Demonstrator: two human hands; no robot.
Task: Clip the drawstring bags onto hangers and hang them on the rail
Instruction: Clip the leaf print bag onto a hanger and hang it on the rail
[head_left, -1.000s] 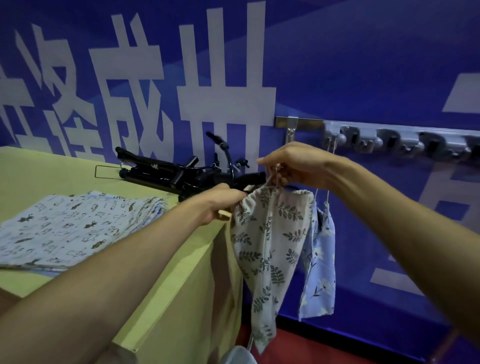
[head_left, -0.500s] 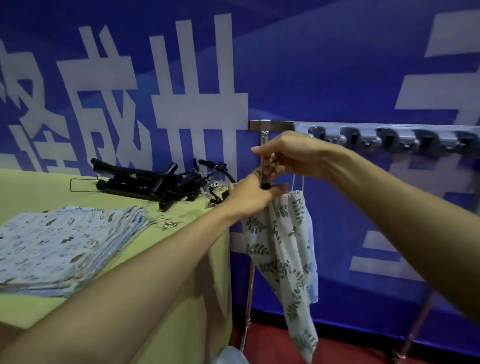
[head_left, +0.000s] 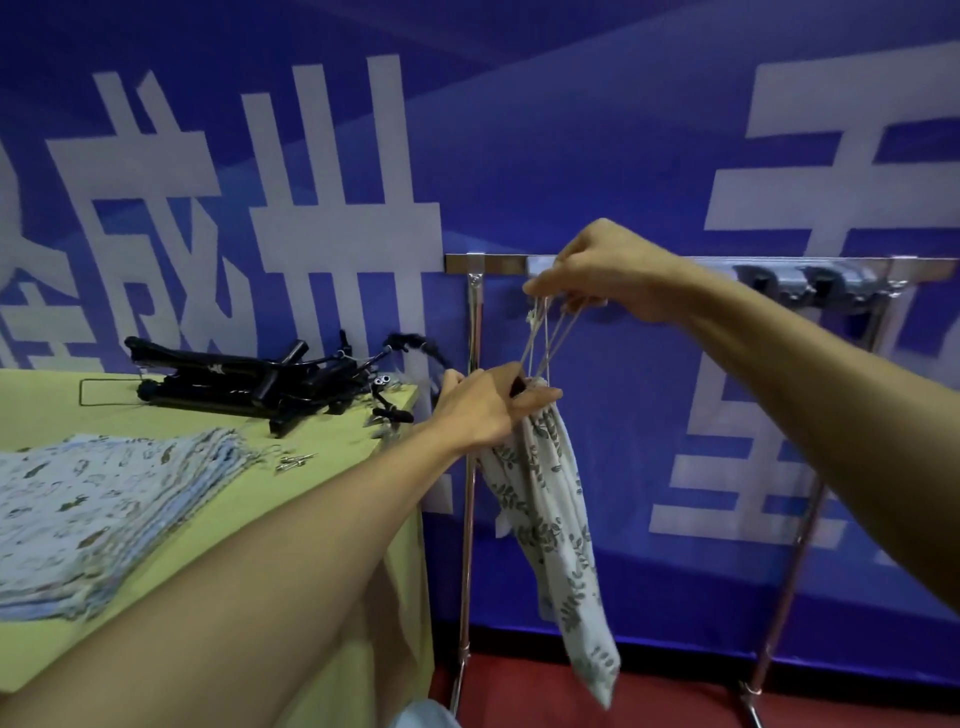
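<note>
My right hand (head_left: 597, 270) has lifted the strings (head_left: 540, 340) taut, pinching them by the rail (head_left: 462, 264); left hand (head_left: 483, 410) grips the bag (head_left: 550, 519) top, maybe a clip (head_left: 517, 386) too.

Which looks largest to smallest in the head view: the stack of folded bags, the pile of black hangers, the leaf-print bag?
1. stack of folded bags, though it lies nearest the camera, which inflates it.
2. pile of black hangers and leaf-print bag: about alike in this view, so unranked.
</note>
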